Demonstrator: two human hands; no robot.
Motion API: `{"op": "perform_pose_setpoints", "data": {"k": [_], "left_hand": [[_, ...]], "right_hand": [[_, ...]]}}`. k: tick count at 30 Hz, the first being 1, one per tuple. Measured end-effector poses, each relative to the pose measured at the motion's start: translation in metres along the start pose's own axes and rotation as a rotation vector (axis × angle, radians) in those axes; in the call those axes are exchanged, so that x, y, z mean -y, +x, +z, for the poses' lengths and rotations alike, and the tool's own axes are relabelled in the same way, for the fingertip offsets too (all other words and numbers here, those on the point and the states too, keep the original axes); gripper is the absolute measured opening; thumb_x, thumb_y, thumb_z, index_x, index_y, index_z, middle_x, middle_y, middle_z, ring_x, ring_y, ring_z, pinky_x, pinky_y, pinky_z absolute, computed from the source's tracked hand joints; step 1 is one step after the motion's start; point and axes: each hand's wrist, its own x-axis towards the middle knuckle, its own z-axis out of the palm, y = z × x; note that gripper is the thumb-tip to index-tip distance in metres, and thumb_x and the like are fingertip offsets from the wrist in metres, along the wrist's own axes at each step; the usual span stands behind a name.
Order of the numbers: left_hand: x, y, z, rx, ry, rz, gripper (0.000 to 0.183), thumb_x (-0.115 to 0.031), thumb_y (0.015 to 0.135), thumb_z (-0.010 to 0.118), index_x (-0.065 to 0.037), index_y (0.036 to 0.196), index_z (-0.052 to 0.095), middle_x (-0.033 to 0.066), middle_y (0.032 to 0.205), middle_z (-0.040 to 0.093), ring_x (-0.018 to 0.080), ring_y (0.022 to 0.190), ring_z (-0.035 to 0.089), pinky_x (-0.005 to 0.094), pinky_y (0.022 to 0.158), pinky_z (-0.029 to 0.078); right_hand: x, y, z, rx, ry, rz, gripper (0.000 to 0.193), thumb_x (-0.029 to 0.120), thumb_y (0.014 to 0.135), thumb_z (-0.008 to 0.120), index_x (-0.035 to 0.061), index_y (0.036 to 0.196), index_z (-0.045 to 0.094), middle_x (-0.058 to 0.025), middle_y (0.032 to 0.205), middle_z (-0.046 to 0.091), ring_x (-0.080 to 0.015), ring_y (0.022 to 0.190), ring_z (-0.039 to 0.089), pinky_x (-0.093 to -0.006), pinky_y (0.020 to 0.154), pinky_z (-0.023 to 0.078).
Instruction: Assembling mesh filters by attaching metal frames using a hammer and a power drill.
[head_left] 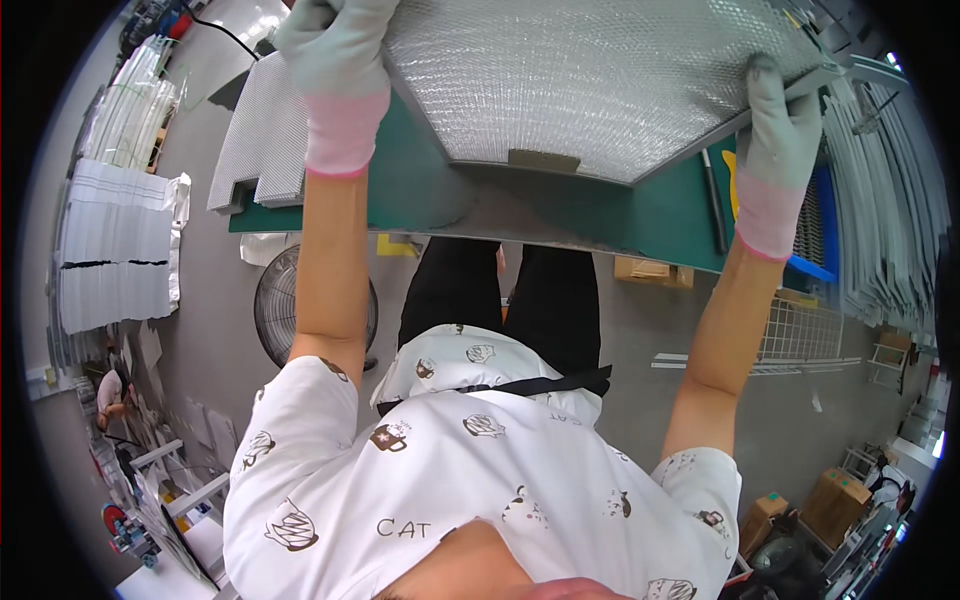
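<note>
A silver panel [590, 80] with a shiny, finely textured face and a thin grey frame fills the top middle of the view, tilted above the green work table [400, 195]. My left hand [340, 60], in a pale glove with a pink cuff, is closed on the panel's left edge; its fingertips run partly out of view. At the right edge, my right hand [785, 130] wears a matching glove. Its thumb presses on the silver face, while the other fingers are largely hidden behind the frame. A brownish rectangular patch [544, 160] shows at the panel's near edge.
Grey mesh-faced panels [265, 135] lie at the table's left. A black-handled tool [715, 205], a yellow tool [732, 180] and a blue tray [825, 220] are at the right. A floor fan [280, 300] stands below left. Stacked pale strips [885, 200] rise beyond my right hand.
</note>
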Motion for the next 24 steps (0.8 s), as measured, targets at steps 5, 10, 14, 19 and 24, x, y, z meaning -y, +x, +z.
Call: {"op": "perform_pose_setpoints", "data": {"k": [5,10,14,19,24], "left_hand": [[-0.009,0.005,0.026,-0.044,0.632,-0.012,0.026,-0.020,0.089,0.067,-0.002,0.107,0.062,-0.0044,0.091,0.062,0.0039,0.080,0.055,0.0189,0.072,0.044],[-0.008,-0.031,0.019,-0.015,0.766,0.171,0.020,-0.017,0.090,0.062,-0.001,0.101,0.057,-0.0019,0.086,0.057,0.0064,0.077,0.052,0.0204,0.070,0.043],[-0.072,-0.104,0.001,0.255,0.464,0.091,0.009,-0.014,0.087,0.053,-0.009,0.085,0.059,0.0093,0.087,0.058,0.0258,0.078,0.059,0.0448,0.071,0.053],[-0.086,-0.168,0.032,0.323,0.531,0.242,0.034,-0.025,0.091,0.053,-0.001,0.066,0.052,0.0087,0.060,0.050,0.0238,0.057,0.058,0.0336,0.051,0.052],[-0.096,-0.160,0.028,0.356,0.535,0.249,0.048,-0.033,0.097,0.043,0.001,0.064,0.052,0.0093,0.055,0.047,0.0261,0.055,0.057,0.0345,0.050,0.052]], "right_hand": [[-0.002,-0.002,-0.012,0.011,-0.049,-0.004,0.036,0.025,0.090,0.064,-0.0020,0.113,0.055,0.0006,0.099,0.058,-0.0062,0.088,0.051,-0.0233,0.080,0.041],[0.013,-0.038,-0.027,-0.167,-0.201,0.041,0.036,0.026,0.087,0.066,-0.0010,0.107,0.053,-0.0001,0.092,0.055,-0.0072,0.076,0.048,-0.0241,0.065,0.043],[0.024,-0.100,-0.013,0.287,0.185,-0.318,0.030,0.023,0.089,0.063,0.0030,0.109,0.053,-0.0135,0.107,0.057,-0.0261,0.085,0.060,-0.0426,0.072,0.053],[0.022,-0.176,-0.025,0.308,-0.018,-0.495,0.021,0.002,0.082,0.055,0.0004,0.099,0.042,-0.0133,0.083,0.052,-0.0282,0.064,0.064,-0.0413,0.047,0.055],[0.034,-0.160,-0.015,0.374,-0.019,-0.412,0.026,0.002,0.079,0.058,0.0014,0.100,0.042,-0.0141,0.088,0.053,-0.0303,0.067,0.064,-0.0424,0.054,0.057]]}}
